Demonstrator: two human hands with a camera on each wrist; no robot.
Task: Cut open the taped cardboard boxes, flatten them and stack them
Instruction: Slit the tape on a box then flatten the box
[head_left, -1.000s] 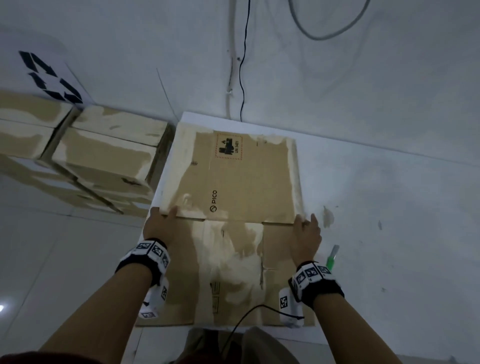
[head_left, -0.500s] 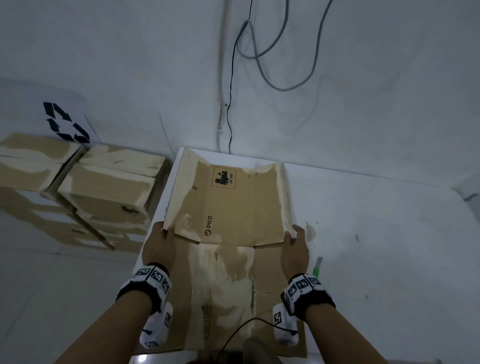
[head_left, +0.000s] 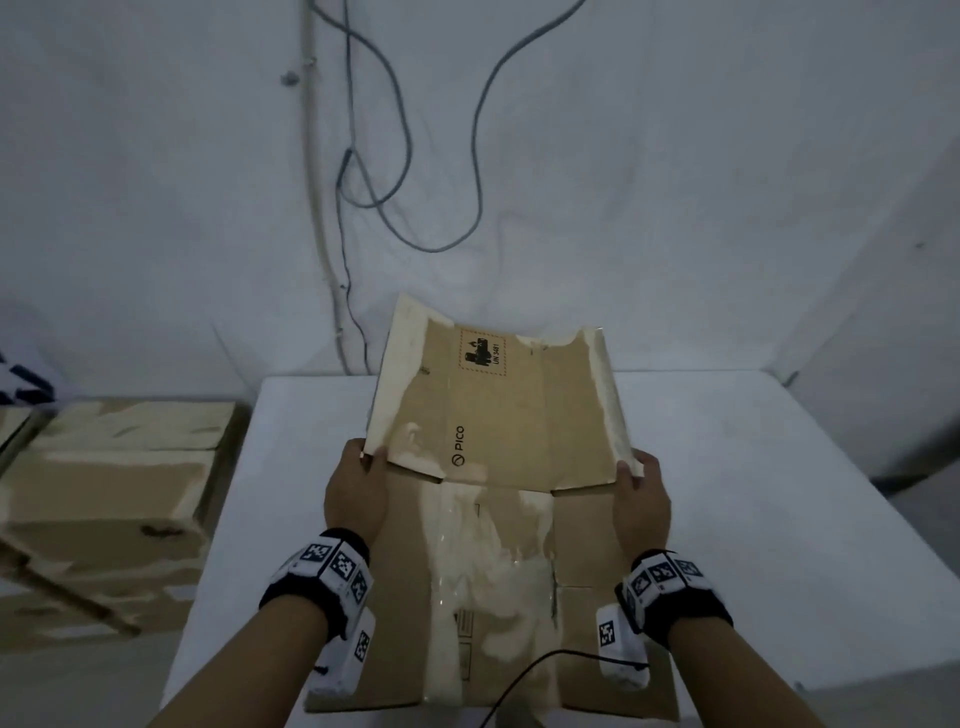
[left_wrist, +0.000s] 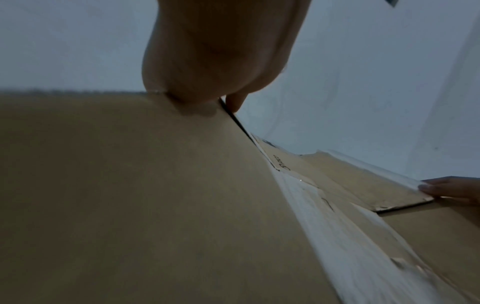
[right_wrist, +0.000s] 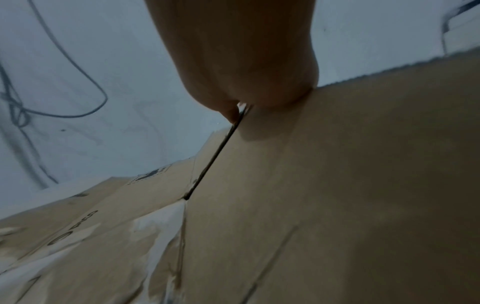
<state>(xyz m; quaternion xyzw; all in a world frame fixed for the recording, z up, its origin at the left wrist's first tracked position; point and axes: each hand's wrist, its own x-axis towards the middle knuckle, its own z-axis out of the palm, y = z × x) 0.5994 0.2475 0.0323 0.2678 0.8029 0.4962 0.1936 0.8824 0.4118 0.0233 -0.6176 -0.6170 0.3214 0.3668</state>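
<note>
Two hands on one box here: you had your left hand and right hand well apart, each pinching an opposite side edge of the flattened cardboard box, thumbs on top right where the far panel meets the near flaps. The box sat in front of you on the white table, near end lying flat, far panel tipped up off the surface and bowed a little.

My read is the cutting was done and you were in the flatten/stack step. The next move probably called for either pressing that raised panel down flat, or lifting the whole sheet and carrying it over to the pile of cardboard boxes on the floor to your left. Keeping both grips level would matter, since the sheet looked floppy at the fold.

Readable stuff: "PICO" with a round logo, and a hazard label reading "UN 3481". Torn whitish tape residue ran down the middle.
</note>
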